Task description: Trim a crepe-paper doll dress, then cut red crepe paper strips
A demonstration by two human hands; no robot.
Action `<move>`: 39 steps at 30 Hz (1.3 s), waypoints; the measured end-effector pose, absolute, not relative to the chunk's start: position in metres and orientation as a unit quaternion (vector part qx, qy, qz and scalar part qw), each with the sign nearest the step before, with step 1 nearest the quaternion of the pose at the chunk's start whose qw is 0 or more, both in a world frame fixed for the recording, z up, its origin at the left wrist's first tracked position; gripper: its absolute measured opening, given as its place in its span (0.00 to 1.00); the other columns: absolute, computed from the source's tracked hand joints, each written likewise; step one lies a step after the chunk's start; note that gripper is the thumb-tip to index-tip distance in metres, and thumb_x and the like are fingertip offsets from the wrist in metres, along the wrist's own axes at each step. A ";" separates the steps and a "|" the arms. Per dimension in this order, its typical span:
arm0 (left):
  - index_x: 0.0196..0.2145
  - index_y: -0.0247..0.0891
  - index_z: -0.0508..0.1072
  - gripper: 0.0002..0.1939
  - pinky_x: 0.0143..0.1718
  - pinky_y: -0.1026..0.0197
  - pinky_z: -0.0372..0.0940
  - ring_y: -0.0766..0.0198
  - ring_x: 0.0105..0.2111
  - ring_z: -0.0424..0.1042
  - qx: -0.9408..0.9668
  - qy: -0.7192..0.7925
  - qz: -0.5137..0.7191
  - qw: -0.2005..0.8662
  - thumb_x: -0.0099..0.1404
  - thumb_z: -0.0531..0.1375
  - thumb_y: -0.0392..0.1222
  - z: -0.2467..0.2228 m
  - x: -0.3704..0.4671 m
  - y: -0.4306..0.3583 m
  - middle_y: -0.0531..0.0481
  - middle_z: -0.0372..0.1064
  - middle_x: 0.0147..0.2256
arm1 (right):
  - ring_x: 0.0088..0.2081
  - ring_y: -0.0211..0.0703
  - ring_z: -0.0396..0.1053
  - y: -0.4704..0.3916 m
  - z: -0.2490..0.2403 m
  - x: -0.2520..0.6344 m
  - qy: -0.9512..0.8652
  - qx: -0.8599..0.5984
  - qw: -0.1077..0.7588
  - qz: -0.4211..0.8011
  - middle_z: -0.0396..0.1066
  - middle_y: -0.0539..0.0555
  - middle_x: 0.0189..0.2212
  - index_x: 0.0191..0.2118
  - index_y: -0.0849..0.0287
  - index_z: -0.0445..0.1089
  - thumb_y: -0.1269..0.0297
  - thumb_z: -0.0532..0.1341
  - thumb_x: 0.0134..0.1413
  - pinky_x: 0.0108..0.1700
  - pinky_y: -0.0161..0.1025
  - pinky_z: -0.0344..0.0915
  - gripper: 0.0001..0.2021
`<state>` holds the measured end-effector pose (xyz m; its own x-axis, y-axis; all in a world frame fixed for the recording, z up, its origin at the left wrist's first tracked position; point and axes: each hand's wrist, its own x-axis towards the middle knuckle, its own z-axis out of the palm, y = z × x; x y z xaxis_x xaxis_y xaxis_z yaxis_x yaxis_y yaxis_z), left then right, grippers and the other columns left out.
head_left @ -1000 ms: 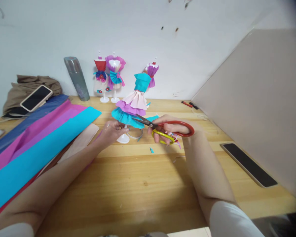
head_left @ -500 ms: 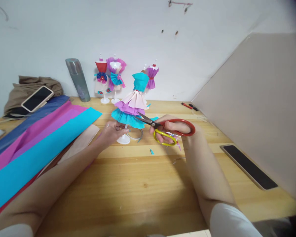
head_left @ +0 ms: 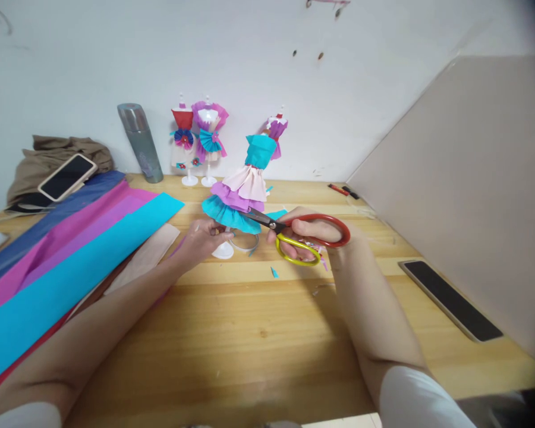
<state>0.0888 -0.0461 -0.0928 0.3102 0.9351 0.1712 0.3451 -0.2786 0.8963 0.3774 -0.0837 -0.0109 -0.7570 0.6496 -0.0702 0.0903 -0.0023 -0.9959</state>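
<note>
A miniature dress form wears a tiered crepe-paper dress (head_left: 245, 181), turquoise at the top and hem, with pale pink and purple layers between. It leans to the right. My left hand (head_left: 203, 241) is closed at the form's white stand (head_left: 223, 250), just under the turquoise hem; the exact grip is partly hidden. My right hand (head_left: 312, 229) grips scissors (head_left: 334, 230) with one red and one yellow handle loop. Their blades point left and lie against the right side of the skirt, near the purple and turquoise layers. A ring-shaped roll (head_left: 245, 241) lies behind the stand.
Three more dressed forms, among them a red-topped one (head_left: 182, 128), stand by the wall. Left are a flask (head_left: 140, 142), a phone (head_left: 68, 177) on brown cloth, and coloured paper sheets (head_left: 93, 267). A dark flat device (head_left: 450, 300) lies right. Paper scraps (head_left: 274, 272) lie near the scissors.
The dress form's top has tipped right and slightly down. The scissor blades have come closer together against the skirt. My left hand has stayed almost in place.
</note>
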 end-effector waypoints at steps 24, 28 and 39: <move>0.19 0.37 0.70 0.15 0.27 0.63 0.51 0.67 0.25 0.60 0.707 0.502 0.363 0.342 0.57 0.67 0.47 -0.084 0.091 -0.053 0.55 0.62 0.19 | 0.17 0.32 0.61 -0.084 -0.015 0.371 -0.669 -0.290 0.210 0.651 0.71 0.51 0.23 0.44 0.64 0.75 0.32 0.63 0.61 0.17 0.30 0.53 0.32; 0.21 0.38 0.72 0.15 0.26 0.63 0.50 0.67 0.24 0.58 0.702 0.502 0.366 0.349 0.57 0.67 0.49 -0.084 0.092 -0.053 0.56 0.61 0.19 | 0.16 0.30 0.60 -0.084 -0.015 0.370 -0.674 -0.280 0.221 0.647 0.71 0.50 0.23 0.43 0.63 0.74 0.36 0.63 0.64 0.18 0.29 0.55 0.29; 0.20 0.38 0.69 0.17 0.27 0.62 0.50 0.68 0.23 0.59 0.700 0.507 0.363 0.348 0.57 0.68 0.49 -0.084 0.091 -0.053 0.57 0.60 0.19 | 0.14 0.28 0.55 -0.084 -0.007 0.365 -0.708 -0.284 0.219 0.608 0.68 0.46 0.22 0.40 0.63 0.74 0.35 0.63 0.63 0.15 0.31 0.53 0.29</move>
